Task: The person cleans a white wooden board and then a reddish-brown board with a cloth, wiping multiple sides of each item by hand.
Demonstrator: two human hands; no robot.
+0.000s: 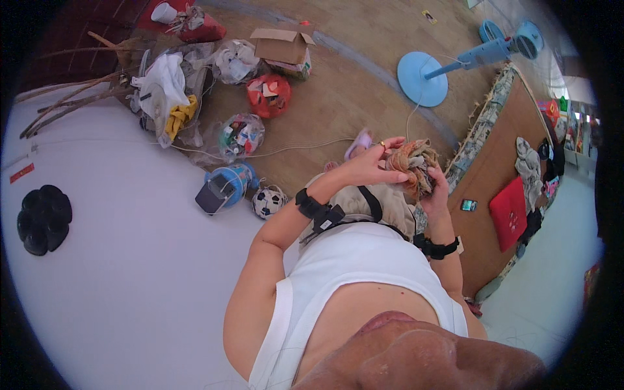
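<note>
A bunched-up orange and beige patterned cloth [412, 160] is held in front of my waist, above my beige trousers [347, 201]. My left hand [373, 165], with a ring on one finger, grips its left side between thumb and fingers. On the opposite side, my right hand [438, 189] holds the folds from the right and below. Some fingers of both hands are hidden by the cloth. Black bands with small devices are strapped to both forearms.
To the right stands a brown sofa or bed [480, 195] bearing a phone [469, 204] and a red cushion [508, 213]. A blue pedestal fan [422, 79] stands ahead. Leftward are filled plastic bags [241, 136], a cardboard box [280, 46], a football [269, 202] and a floor cable [302, 146].
</note>
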